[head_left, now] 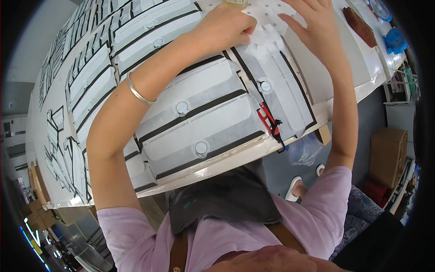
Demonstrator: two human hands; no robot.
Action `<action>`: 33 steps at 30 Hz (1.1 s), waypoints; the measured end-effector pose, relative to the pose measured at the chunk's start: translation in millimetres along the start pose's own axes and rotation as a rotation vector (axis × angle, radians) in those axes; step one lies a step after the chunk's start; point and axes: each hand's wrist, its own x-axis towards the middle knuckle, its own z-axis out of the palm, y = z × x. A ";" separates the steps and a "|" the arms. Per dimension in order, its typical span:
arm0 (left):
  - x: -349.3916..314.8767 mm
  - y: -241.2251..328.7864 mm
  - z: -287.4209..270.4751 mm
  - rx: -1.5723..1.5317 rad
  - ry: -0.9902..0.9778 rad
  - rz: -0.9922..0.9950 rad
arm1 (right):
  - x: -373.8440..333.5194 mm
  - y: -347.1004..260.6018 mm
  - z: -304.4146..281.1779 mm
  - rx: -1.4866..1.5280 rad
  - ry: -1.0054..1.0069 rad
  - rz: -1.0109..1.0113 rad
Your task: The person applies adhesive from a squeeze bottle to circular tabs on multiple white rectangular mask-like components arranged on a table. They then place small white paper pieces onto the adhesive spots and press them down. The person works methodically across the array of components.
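My left hand (225, 28) is at the far side of the table, its fingers curled and closed, knuckles up. What they grip, if anything, is hidden. Just beside them lies a crumpled, translucent whitish sheet (262, 43), on the far end of a pale panel (283, 86) with black edging and a round silvery disc (265, 86). My right hand (315, 22) is raised to the right of the sheet, fingers spread, holding nothing visible. A container with yellowish contents (236, 3), partly cut off, stands just beyond my left hand.
Similar white panels (204, 120) with black strips cover much of the table. Red-handled snips (268, 120) lie near its front edge. A grey board (324, 59), a brown case (359, 26) and a blue object (395, 41) are on the right. Cardboard boxes (387, 156) stand beyond.
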 end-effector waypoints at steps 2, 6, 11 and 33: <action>-3.8 -3.9 5.3 -0.105 0.180 0.019 | -11.5 -8.1 3.1 0.315 0.083 0.192; -8.2 -2.6 3.5 -0.418 0.235 -0.144 | -35.8 -15.9 35.2 0.966 0.062 0.527; -49.8 28.0 -14.9 -0.751 0.227 -0.180 | -27.1 -47.7 25.9 1.320 -0.033 0.708; -371.2 88.4 -50.8 -0.530 0.536 -0.381 | 17.3 -229.8 -21.3 1.569 -0.692 0.453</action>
